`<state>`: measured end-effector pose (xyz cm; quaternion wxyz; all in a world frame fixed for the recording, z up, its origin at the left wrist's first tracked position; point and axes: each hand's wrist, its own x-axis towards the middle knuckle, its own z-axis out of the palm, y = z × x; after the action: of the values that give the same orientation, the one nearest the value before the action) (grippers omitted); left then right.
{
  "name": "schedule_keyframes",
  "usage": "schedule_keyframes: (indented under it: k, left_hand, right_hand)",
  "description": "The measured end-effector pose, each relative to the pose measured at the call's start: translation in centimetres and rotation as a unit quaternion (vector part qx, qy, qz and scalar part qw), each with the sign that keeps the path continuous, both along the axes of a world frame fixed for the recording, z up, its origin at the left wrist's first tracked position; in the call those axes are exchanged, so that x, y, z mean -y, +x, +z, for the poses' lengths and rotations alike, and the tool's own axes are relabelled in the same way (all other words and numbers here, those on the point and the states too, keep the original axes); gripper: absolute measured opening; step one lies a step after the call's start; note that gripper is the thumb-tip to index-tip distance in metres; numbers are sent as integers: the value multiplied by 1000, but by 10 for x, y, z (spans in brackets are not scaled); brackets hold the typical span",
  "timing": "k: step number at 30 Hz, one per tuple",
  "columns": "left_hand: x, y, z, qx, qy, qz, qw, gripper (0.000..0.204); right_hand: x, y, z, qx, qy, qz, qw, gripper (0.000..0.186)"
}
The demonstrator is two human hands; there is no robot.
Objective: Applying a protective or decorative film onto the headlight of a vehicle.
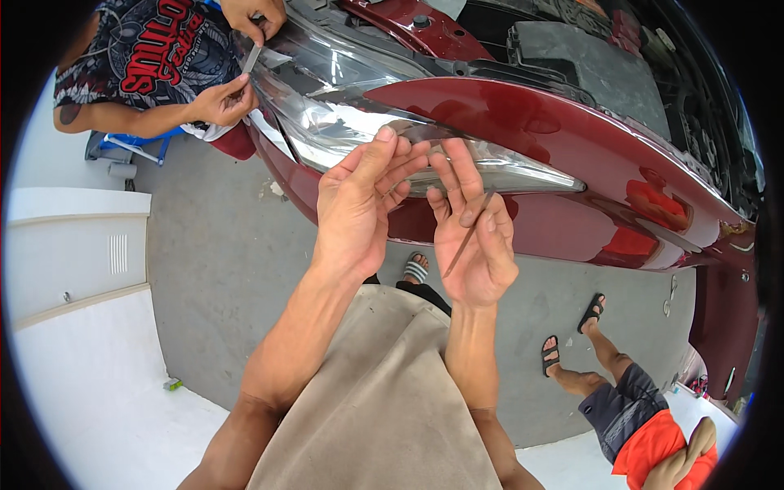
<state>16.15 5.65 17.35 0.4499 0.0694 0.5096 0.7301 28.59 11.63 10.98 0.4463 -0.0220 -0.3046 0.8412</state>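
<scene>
My right hand (pixel 476 249) is turned palm up, with a thin brown strip (pixel 465 242) pinched between thumb and fingers. The strip slants across the palm; its material cannot be made out. Just left of it, my left hand (pixel 355 208) is raised with fingers half bent and apart, and I see nothing in it. Both hands hover in front of a clear car headlight (pixel 327 122), set in dark red bodywork (pixel 506 110). The fingertips overlap the headlight in view; whether they touch it is unclear.
At upper left a co-worker's hands (pixel 224 100) hold a thin grey strip (pixel 251 59) by the headlight's front end. The engine bay (pixel 588 69) lies open beyond the fender. Another person in sandals (pixel 594 310) stands at lower right on the grey floor (pixel 212 269).
</scene>
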Motion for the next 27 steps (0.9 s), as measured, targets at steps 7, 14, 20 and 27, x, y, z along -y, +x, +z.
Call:
schedule_keyframes:
  k: [7, 14, 20, 27]
  left_hand:
    - [-1, 0, -2, 8, -5, -15, 1000, 26]
    - [-2, -2, 1, -11, -10, -15, 1000, 27]
    - [-4, -1, 4, -12, -20, -10, 1000, 27]
    - [-2, -3, 11, -15, 19, -10, 1000, 27]
  right_hand:
    - [7, 4, -1, 38, 1, -39, 999, 23]
    - [6, 4, 4, 39, -14, -58, 997, 21]
    - [3, 2, 7, 1, -28, -43, 999, 20]
    - [2, -3, 12, 8, -41, -37, 998, 24]
